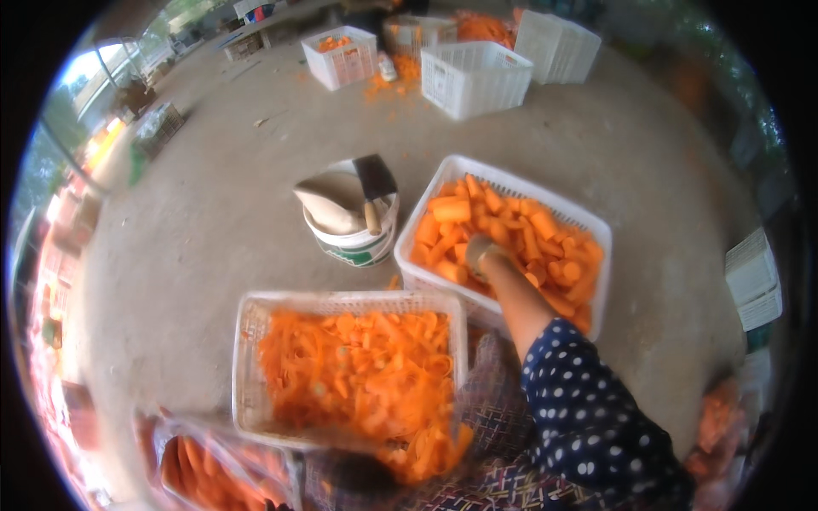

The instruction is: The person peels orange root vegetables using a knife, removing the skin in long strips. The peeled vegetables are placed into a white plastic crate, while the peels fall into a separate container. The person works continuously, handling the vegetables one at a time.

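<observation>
My right hand [482,254], in a light-coloured glove, reaches into a white plastic crate [505,175] full of peeled, cut carrots [543,223]. Its fingers are down among the carrots and blurred, so what they hold does not show. Left of that crate and nearer to me, a second white crate [246,358] holds a heap of carrot peelings [364,377], some of which spill over its near edge. At the bottom left, unpeeled carrots [198,469] lie in a clear plastic bag. My left hand is not plainly visible; only a dark blurred shape shows at the bottom edge.
Beyond the crates stands a white bucket [354,246] with a beige cloth [332,201] and a cleaver [374,185] on its rim. Farther off are an empty white crate [473,83], a crate with carrot pieces [339,61] and scattered peelings [399,73]. Stacked white crates [754,278] stand at right.
</observation>
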{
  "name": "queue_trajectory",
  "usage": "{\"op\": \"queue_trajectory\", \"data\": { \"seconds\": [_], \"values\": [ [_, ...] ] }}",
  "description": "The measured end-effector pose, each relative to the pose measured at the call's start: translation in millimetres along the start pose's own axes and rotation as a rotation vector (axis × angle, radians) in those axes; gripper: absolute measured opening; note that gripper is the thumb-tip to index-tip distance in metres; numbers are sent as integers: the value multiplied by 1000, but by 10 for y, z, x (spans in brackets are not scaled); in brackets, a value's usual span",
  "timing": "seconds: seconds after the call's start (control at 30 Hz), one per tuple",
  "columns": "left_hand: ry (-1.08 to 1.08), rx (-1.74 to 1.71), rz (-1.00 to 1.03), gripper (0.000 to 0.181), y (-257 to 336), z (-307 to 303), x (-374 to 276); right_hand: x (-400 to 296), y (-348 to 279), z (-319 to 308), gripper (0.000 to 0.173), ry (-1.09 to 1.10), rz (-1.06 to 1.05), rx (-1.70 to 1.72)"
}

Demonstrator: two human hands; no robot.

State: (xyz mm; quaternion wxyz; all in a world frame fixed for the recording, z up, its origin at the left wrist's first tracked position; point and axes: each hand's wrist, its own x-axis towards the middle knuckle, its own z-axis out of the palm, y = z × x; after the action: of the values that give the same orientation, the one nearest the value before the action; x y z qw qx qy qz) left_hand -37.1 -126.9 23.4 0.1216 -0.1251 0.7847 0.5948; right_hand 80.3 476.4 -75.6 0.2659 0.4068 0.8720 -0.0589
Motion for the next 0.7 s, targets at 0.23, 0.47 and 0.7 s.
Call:
{"op": "queue_trajectory", "data": {
  "seconds": [0.23,0.47,0.7],
  "values": [
    [-48,87,29,51,46,180,170,733,781,177,18,108,107,-129],
    [-113,217,-23,50,13,290,185,66,75,243,22,265,71,837],
    [-229,395,131,50,-39,278,319,647,489,-74,27,184,-47,153]
  ]
}}
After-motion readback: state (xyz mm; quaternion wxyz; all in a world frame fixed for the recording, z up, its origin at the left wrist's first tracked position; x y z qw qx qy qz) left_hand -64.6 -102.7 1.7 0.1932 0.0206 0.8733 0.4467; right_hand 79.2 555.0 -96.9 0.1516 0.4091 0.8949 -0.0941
